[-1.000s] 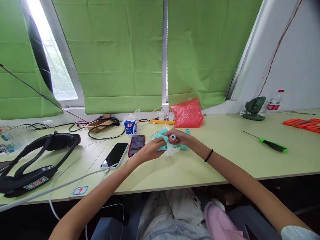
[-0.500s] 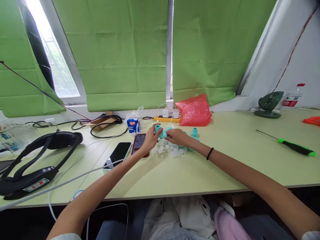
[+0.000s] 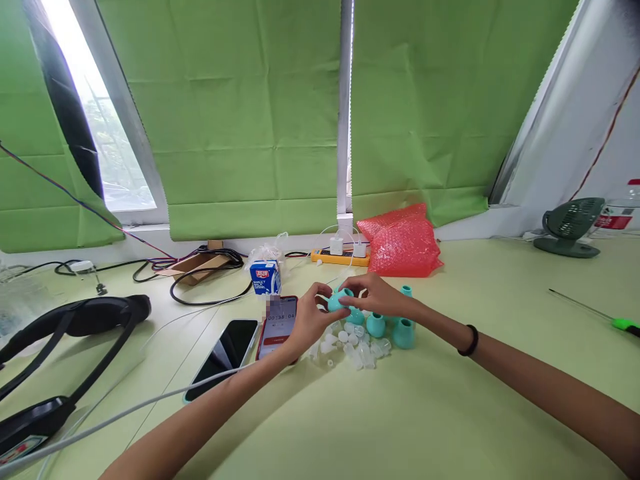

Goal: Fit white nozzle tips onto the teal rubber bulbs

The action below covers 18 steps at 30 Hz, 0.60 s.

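- The small turquoise pot (image 3: 340, 300) is held up over the pile at mid-worktop, its round opening showing towards the top.
- The left hand (image 3: 315, 321) has its grip closed about the pot's left and near side; the right hand (image 3: 376, 294) pinches at the other side, thumb and fingers only a little apart.
- Half a second ago the left hand had an upright turquoise piece to itself while the right reached in beside it; now both meet on one pot, so the handling looks two-handed.
- Just below lie loose clear and whitish plastic caps (image 3: 354, 343), with more turquoise pots (image 3: 403, 333) to their right and behind.
- Left of these, a red-cased phone (image 3: 279, 325) shows a running timer; a dark-screened phone (image 3: 223, 357) lies beside it.
- On the pale green worktop (image 3: 450, 413): a milk carton (image 3: 266, 277), a pink bubble-wrap packet (image 3: 403, 248), a power strip (image 3: 327, 257), a fan (image 3: 570, 227), a screwdriver (image 3: 624, 325).
- Behind hang green blinds (image 3: 225, 120) over windows.
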### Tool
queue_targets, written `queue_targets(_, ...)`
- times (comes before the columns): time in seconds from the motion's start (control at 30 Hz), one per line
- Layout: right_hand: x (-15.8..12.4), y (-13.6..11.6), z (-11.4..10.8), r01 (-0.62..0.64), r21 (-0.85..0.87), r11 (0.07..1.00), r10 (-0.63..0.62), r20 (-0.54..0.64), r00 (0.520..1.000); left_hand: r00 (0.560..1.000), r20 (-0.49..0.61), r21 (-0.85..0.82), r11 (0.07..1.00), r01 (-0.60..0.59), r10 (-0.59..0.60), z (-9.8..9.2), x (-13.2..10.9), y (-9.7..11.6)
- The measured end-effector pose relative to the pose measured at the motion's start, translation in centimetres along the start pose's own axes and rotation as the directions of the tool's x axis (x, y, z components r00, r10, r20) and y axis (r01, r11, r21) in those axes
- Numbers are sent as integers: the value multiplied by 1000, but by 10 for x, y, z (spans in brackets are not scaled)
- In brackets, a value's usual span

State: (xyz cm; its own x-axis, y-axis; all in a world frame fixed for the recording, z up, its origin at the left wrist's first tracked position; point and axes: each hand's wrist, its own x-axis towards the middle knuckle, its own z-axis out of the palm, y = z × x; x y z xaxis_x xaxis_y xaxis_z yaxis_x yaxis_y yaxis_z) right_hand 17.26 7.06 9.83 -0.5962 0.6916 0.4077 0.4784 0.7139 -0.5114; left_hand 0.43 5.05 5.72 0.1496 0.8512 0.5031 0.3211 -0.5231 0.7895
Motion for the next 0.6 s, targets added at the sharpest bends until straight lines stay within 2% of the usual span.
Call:
queue_targets(0.07, 7, 13, -11, -50, -36, 998, 48, -62, 997, 1000, 1, -14, 1000, -26, 26, -1, -8, 4)
queue_targets(0.1, 11, 22, -18, -85, -70, 994, 78, -103, 992, 997, -10, 33, 997, -75, 76, -1, -15, 6)
queue_targets(0.13, 15, 31, -26, -130, -119, 984, 113, -140, 984, 988, 28, 107, 982, -155, 153, -1, -22, 8)
queue_targets(0.17, 20, 41, -34, -176, -180, 968, 149, -154, 977, 963, 122, 188, 947, -260, 240, -1, -31, 10)
queue_targets(0.23, 27, 61, -47, -244, -313, 918, 223, -102, 969, 871, 385, 317, 843, -434, 304, 3, -48, 9)
queue_targets(0.3, 31, 79, -53, -261, -381, 887, 274, -20, 961, 759, 573, 376, 725, -578, 309, 9, -62, 3)
queue_targets(0.33, 32, 87, -53, -259, -397, 880, 291, 21, 956, 704, 632, 374, 668, -643, 324, 12, -66, -2)
queue_targets(0.4, 32, 100, -49, -249, -416, 875, 311, 89, 946, 647, 688, 385, 590, -710, 330, 19, -71, -15)
queue_targets(0.5, 31, 108, -45, -235, -435, 869, 331, 159, 930, 643, 697, 447, 509, -735, 316, 25, -70, -34)
queue_targets(0.6, 26, 91, -50, -237, -433, 870, 328, 147, 933, 661, 642, 514, 422, -747, 388, 27, -68, -47)
